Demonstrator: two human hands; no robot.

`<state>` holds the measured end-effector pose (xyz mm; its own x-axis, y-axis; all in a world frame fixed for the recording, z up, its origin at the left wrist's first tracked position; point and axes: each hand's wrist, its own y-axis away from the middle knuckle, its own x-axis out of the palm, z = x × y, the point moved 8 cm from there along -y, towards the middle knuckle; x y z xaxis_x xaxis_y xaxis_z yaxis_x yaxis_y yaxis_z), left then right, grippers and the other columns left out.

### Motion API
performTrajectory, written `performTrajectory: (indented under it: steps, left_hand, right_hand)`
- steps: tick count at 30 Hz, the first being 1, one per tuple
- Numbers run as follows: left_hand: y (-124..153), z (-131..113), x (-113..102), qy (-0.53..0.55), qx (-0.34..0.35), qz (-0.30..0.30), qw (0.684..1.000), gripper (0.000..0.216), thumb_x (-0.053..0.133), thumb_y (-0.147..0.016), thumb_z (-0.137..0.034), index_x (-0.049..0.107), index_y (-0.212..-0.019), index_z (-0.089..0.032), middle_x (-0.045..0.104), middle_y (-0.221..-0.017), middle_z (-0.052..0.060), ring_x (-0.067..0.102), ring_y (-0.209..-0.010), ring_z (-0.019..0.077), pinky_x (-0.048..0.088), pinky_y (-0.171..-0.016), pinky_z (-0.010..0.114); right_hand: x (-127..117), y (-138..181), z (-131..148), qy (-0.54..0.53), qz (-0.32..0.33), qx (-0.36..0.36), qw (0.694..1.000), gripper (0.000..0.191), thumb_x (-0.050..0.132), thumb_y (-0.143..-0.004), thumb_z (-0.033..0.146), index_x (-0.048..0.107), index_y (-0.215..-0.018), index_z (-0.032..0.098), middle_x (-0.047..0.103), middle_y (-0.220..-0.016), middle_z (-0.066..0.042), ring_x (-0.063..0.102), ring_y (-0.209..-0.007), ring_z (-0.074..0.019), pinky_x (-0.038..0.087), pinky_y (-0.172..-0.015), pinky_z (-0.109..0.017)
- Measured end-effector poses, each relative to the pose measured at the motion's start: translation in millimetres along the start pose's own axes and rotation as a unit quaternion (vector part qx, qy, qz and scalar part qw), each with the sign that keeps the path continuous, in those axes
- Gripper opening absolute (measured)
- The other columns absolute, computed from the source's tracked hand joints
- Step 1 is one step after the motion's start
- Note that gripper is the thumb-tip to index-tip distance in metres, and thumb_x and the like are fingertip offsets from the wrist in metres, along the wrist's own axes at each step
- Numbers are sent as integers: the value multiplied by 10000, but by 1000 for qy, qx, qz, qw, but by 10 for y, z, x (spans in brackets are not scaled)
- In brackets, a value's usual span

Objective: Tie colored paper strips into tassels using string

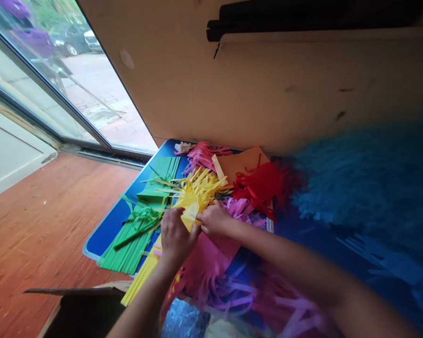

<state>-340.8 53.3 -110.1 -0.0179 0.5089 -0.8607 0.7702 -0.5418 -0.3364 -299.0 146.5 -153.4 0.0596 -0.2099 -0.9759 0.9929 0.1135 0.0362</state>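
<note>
Both hands are on a yellow fringed tissue paper (194, 195), whose cut strips fan out away from me. My left hand (177, 233) grips its near left side, fingers curled over the edge. With the fingers pinched together, my right hand (213, 218) holds the paper's right side. Left of them lies green fringed tissue paper (127, 251), some strips flat and some twisted. Pink fringed tissue paper (211, 260) spreads beneath and to the right of my hands. More yellow strips (141, 277) run under my left forearm.
A blue folding table (105, 237) carries everything. Red fringe (255, 185) and an orange sheet (241, 164) lie at its far right. A large blue fringed pile (366, 183) stands at right. An open cardboard box (88, 310) is at lower left, a glass door (102, 94) beyond.
</note>
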Motion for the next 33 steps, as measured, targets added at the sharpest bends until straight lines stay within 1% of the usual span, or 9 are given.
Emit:
performTrajectory:
  steps: [3,6,11,15,20,23,25,29,33]
  left_hand:
    - [242,-24,0,-130,6,-6,991,461,591,-771,-375,533,-1139,-104,611,-1109,203,546,-1063,362,414,-862,461]
    - [241,0,1,-211,-4,32,977,368,529,-832,-345,568,-1130,-132,646,-1096,179,572,-1022,345,371,-823,460]
    - [39,91,-143,-291,-6,118,950,328,354,-908,-173,675,-847,-201,713,-798,100,641,-847,287,305,-797,479]
    - [-322,191,-540,-339,-17,111,934,361,378,-844,-103,679,-666,-196,662,-626,90,640,-715,280,294,-768,470]
    - [-1165,168,-1253,-400,-45,64,913,245,453,-732,-53,654,-613,-125,590,-550,66,603,-616,224,326,-764,426]
    - [-1615,-181,-1635,-428,-26,2,903,256,425,-758,-39,667,-700,-98,613,-616,65,612,-719,224,329,-840,456]
    - [-1758,-574,-1730,-435,28,-22,900,259,433,-771,-42,681,-745,-114,648,-689,80,618,-785,245,318,-905,486]
    - [-1599,-1419,-1517,-424,186,-21,886,259,481,-792,-67,710,-738,-176,692,-790,93,613,-915,285,222,-1048,508]
    - [-1194,-1994,-1201,-390,309,-16,867,312,460,-817,-83,717,-697,-215,696,-809,108,587,-986,316,220,-1052,501]
  right_hand:
    - [-7,-11,10,-3,-16,-3,1000,304,567,-857,318,661,-1117,192,729,-952,-99,651,-894,-255,330,-857,-420]
    - [-59,-2,87,11,-61,-23,998,259,543,-866,298,677,-1041,160,697,-1044,-122,623,-973,-272,348,-856,-429]
    - [26,-1,304,2,-42,-94,995,366,558,-884,358,623,-1195,175,616,-1301,-109,562,-1150,-257,362,-959,-436]
    - [123,-52,342,-4,-14,-76,997,385,538,-914,452,647,-1173,189,590,-1353,-98,546,-1197,-262,365,-1002,-470]
    - [88,-73,391,-8,-17,-57,998,273,549,-913,368,683,-1068,188,653,-1251,-96,599,-1117,-257,378,-993,-480]
    - [-25,-57,434,-14,-17,-56,998,220,615,-866,349,702,-977,180,702,-1133,-94,637,-1033,-262,406,-955,-478]
    - [-191,-6,448,-22,-28,-54,998,191,640,-845,333,712,-939,183,723,-1060,-86,659,-955,-251,435,-917,-455]
    - [-814,258,432,-109,-124,-28,986,285,532,-914,312,665,-1153,229,718,-1092,-27,658,-961,-181,470,-859,-321]
    - [-1391,577,259,-395,-242,37,885,476,498,-878,214,516,-1353,248,715,-911,12,657,-760,-138,478,-667,-235]
